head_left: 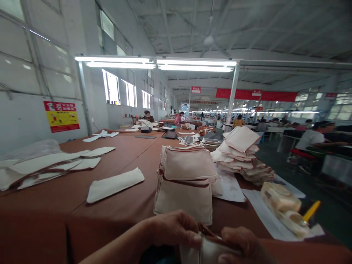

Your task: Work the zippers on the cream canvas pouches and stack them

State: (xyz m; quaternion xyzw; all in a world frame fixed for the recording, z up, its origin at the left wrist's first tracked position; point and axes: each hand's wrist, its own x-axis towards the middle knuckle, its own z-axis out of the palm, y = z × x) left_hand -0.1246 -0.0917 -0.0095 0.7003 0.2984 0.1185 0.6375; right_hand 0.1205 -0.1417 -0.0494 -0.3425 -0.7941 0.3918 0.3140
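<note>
At the bottom of the head view, my left hand (176, 228) pinches a cream fabric piece with a brown edge (210, 252). My right hand (243, 242) grips the same piece on its other side, fingers curled over the brown edge. The lower part of the piece is cut off by the frame. Just beyond my hands stands a stack of cream sewn panels (187, 165), in two neighbouring piles. To its right, a taller, uneven heap of similar panels (239, 154) leans toward the table's right side.
On the brown table (121, 198) lie a single cream panel (115, 185) and several long cream strips (55, 161) at left. At right, a pale plastic container (280, 196) with a yellow-handled tool (312, 211) rests on white paper. Other people sit farther off.
</note>
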